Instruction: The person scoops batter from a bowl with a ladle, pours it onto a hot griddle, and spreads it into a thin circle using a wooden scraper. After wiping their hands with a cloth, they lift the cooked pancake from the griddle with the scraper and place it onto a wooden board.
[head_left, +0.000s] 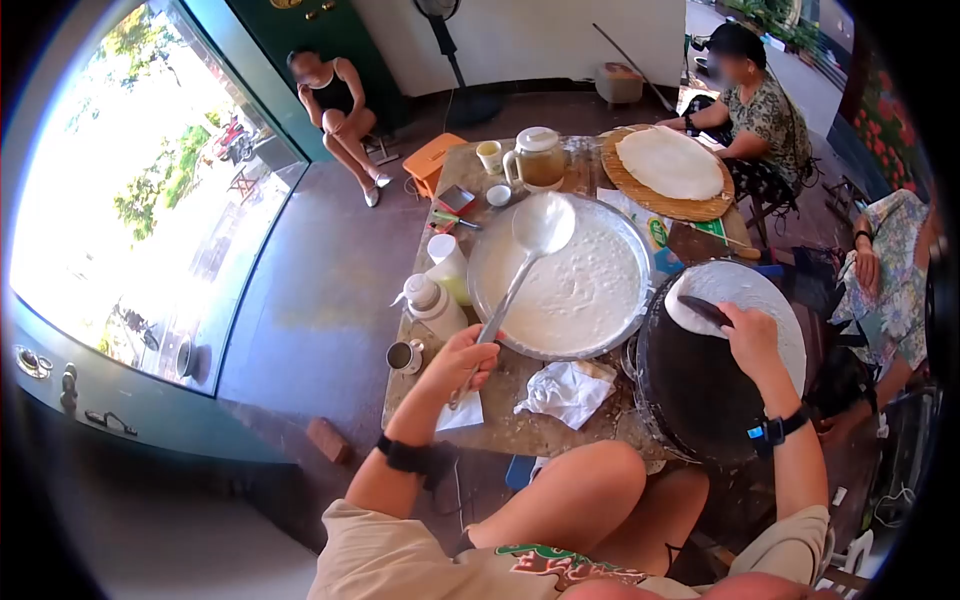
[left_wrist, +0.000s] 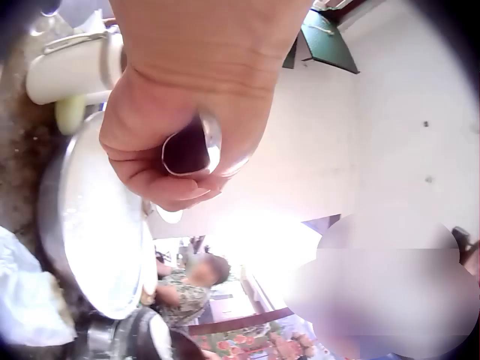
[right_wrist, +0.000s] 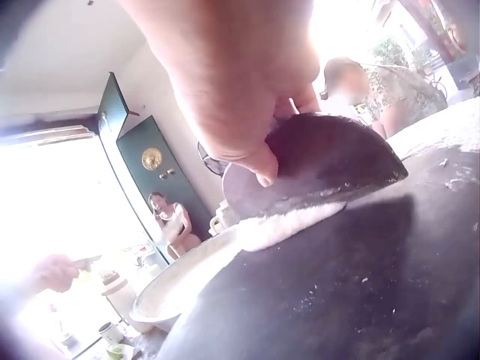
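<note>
In the right of the head view, the right hand (head_left: 757,342) pinches a dark scraper (head_left: 704,311), its long axis slanting upper left to lower right, against batter (head_left: 768,295) on the griddle (head_left: 690,385). The left hand (head_left: 462,362), farther off, grips a ladle (head_left: 544,224).

A long-handled metal ladle (head_left: 544,226) is slanting over a wide metal basin (head_left: 570,355) of white batter (head_left: 595,300), its whitened bowl pointing to the far side, its handle crossing the near rim and showing a dark hollow at the end. A dark, half-round scraper (head_left: 705,310) is leaning over a round black griddle (head_left: 690,375), a thick white strip (right_wrist: 289,226) lying along its lower edge. A pale layer (head_left: 745,280) is coating the griddle's far and right parts, the near left showing dark
</note>
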